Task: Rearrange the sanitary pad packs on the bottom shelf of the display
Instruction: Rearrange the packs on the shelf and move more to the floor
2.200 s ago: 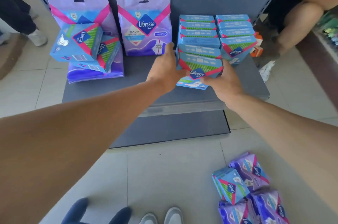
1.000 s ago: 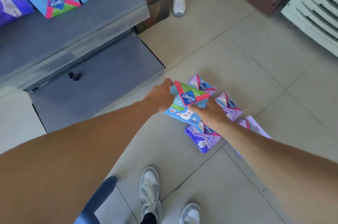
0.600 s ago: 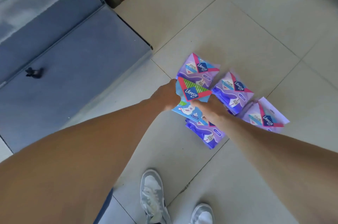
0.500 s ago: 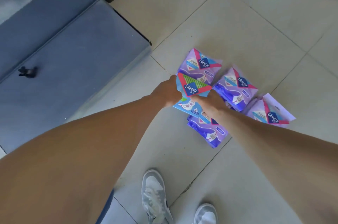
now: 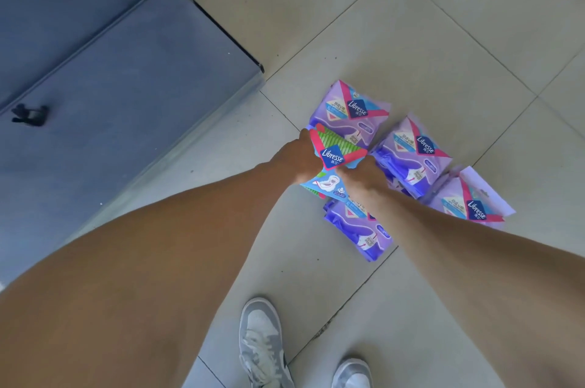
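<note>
Currently listed: one blue soft-plastic sanitary pad pack with a pink chevron and green stripes (image 5: pixel 332 162), held low over the tiled floor (image 5: pixel 411 23) between both hands. Left hand (image 5: pixel 299 156) grips its left edge, fingers curled behind; right hand (image 5: pixel 359 177) grips its lower right corner.

Beneath and beside it: four purple soft-plastic pad packs — far (image 5: pixel 348 113), right (image 5: pixel 411 153), far right (image 5: pixel 468 200), near (image 5: pixel 361 229) — lying on the floor, none on the grey metal display base (image 5: pixel 126 86).

Risks, as judged:
- The slick film may slide from the pinch if either hand loosens.
- Set down on the uneven purple packs, the blue one may tip or skid off.
- Loose packs lie near the grey sneakers (image 5: pixel 266 346); a step could crush them.
</note>
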The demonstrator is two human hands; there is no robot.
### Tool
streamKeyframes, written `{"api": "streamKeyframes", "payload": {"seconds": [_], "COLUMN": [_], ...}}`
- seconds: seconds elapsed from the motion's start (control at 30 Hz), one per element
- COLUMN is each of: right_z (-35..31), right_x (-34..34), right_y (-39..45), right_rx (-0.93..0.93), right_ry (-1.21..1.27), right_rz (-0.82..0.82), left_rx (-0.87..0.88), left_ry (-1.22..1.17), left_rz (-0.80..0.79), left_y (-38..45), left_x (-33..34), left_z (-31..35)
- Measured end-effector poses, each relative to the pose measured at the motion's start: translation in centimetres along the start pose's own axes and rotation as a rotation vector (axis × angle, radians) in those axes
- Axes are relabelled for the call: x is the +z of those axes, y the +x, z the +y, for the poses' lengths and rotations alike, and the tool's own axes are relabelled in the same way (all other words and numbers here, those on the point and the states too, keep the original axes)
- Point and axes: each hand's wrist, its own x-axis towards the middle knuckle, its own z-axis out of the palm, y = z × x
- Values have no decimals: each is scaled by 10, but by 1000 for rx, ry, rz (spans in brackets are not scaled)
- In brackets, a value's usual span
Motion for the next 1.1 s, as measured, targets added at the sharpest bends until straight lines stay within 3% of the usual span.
{"api": "streamKeyframes", "payload": {"seconds": [0.37, 0.63, 0.87, 1.1], "right_z": [-9, -20, -47, -114], "right_x": [-4, -12, -51, -107], "right_y": [10, -1, -47, -135], "right_rx": [115, 80, -196, -647], "right_ry": [147, 63, -428, -691], "right_rz": [32, 23, 109, 87], "left_rx": [37, 41, -8, -86], "left_ry": [46, 211, 504, 463], "left_rz": [25, -9, 16, 198], "left_y": [8, 7, -45, -149], "left_x": [-15, -22, -56, -124], "left_z": [2, -3, -11, 9]}}
